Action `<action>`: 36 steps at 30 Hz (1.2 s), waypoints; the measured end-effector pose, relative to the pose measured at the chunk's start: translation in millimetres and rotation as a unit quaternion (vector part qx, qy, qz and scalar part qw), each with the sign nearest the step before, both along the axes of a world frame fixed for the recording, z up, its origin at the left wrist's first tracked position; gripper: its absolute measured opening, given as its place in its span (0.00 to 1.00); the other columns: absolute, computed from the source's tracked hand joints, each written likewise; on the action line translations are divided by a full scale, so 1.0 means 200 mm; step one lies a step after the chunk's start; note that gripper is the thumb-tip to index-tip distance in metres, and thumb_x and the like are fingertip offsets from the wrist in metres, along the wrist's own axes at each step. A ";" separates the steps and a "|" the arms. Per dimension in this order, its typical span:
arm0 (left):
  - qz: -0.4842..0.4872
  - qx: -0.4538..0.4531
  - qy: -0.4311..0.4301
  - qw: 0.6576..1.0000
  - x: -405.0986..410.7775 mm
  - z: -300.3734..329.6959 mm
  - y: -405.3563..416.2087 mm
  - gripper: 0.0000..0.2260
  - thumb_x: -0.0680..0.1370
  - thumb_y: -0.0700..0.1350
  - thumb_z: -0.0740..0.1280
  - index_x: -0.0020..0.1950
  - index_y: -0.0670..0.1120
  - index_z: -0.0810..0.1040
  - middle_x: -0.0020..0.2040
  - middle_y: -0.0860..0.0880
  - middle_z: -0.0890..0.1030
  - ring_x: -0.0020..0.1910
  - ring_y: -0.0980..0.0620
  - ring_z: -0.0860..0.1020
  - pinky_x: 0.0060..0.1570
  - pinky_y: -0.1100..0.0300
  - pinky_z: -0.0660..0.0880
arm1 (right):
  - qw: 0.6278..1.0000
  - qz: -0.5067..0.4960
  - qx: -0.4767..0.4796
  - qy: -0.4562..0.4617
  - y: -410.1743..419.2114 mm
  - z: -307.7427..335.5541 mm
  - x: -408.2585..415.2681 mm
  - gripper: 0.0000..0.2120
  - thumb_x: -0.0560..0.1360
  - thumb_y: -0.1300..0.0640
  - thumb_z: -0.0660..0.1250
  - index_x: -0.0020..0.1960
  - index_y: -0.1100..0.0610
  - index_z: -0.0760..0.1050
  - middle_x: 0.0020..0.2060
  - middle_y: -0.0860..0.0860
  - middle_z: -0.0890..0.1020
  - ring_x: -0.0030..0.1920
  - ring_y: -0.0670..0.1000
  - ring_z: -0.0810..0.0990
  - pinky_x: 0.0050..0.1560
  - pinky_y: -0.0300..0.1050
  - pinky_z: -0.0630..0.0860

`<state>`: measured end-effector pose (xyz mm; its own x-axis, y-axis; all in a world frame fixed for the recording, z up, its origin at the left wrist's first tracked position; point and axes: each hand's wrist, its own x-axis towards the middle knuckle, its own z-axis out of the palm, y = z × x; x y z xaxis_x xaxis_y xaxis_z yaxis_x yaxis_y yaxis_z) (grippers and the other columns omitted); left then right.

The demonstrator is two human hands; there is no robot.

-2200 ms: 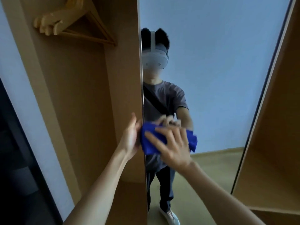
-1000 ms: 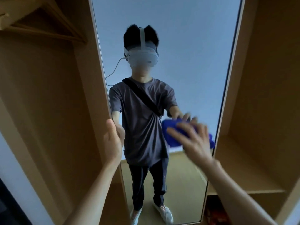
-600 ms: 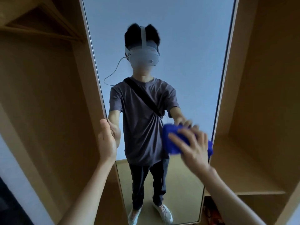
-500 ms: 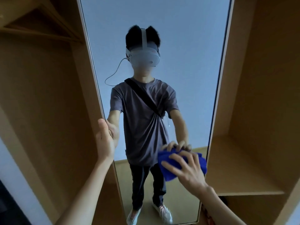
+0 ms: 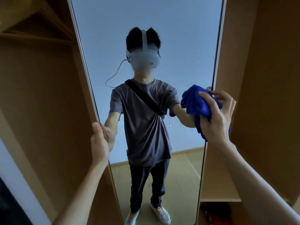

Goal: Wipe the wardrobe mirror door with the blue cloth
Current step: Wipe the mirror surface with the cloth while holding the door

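- Wardrobe [image 5: 40, 103] — open wooden carcass flanking the door on both sides; a shelf [image 5: 219, 194] shows at about 4 o'clock of the view. No brand, label or writing can be read anywhere on it.
- Mirror door [image 5: 162, 38] — tall glass panel filling the centre, reflecting the person, a pale wall and the floor. No streaks or smears are discernible on the glass, so wiped and unwiped areas cannot be told apart; judged from the cloth's place, the wipe is under way at the right edge, with the upper and lower glass possibly left.
- Left hand [image 5: 99, 142] — at 8 o'clock, grasping the door's left edge, thumb on the near side, presumably steadying the panel.
- Right hand [image 5: 217, 117] — at 3 o'clock, fingers curled round the cloth.
- Blue cloth [image 5: 197, 103] — bunched, held at the mirror's right edge at mid-height; a tail hangs below the palm. It carries no visible tag.
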<state>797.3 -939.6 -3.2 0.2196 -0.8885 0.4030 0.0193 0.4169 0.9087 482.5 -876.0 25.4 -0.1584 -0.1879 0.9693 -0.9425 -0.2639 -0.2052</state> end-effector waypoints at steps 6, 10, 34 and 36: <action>0.022 -0.003 -0.007 1.000 -0.03 0.01 0.02 0.21 0.86 0.54 0.44 0.38 0.54 0.68 0.26 0.69 0.77 0.32 0.76 0.74 0.48 0.68 0.68 | 0.991 0.095 0.046 -0.085 0.02 -0.27 0.04 0.25 0.73 0.59 0.63 0.70 0.52 0.73 0.70 0.60 0.65 0.68 0.60 0.70 0.59 0.52 0.72; 0.027 -0.002 -0.008 1.000 -0.03 0.02 0.00 0.21 0.85 0.55 0.44 0.39 0.54 0.69 0.31 0.65 0.78 0.34 0.77 0.75 0.48 0.68 0.68 | 0.991 0.077 0.068 -0.085 0.00 -0.35 0.04 0.32 0.69 0.67 0.67 0.70 0.48 0.70 0.68 0.58 0.65 0.66 0.62 0.72 0.52 0.58 0.78; -0.069 -0.062 -0.022 0.995 0.06 -0.18 -0.07 0.21 0.82 0.62 0.48 0.37 0.52 0.69 0.36 0.53 0.69 0.29 0.66 0.70 0.31 0.76 0.66 | 0.997 0.030 0.039 -0.058 -0.03 -0.43 0.06 0.23 0.73 0.58 0.60 0.68 0.50 0.71 0.67 0.56 0.66 0.62 0.60 0.74 0.50 0.54 0.77; -0.075 -0.072 -0.023 0.994 0.06 -0.22 -0.09 0.27 0.83 0.61 0.49 0.40 0.41 0.70 0.37 0.45 0.70 0.32 0.59 0.70 0.32 0.75 0.67 | 0.998 0.024 0.033 -0.054 -0.04 -0.46 0.05 0.25 0.72 0.61 0.62 0.68 0.49 0.70 0.67 0.55 0.66 0.62 0.60 0.75 0.49 0.57 0.79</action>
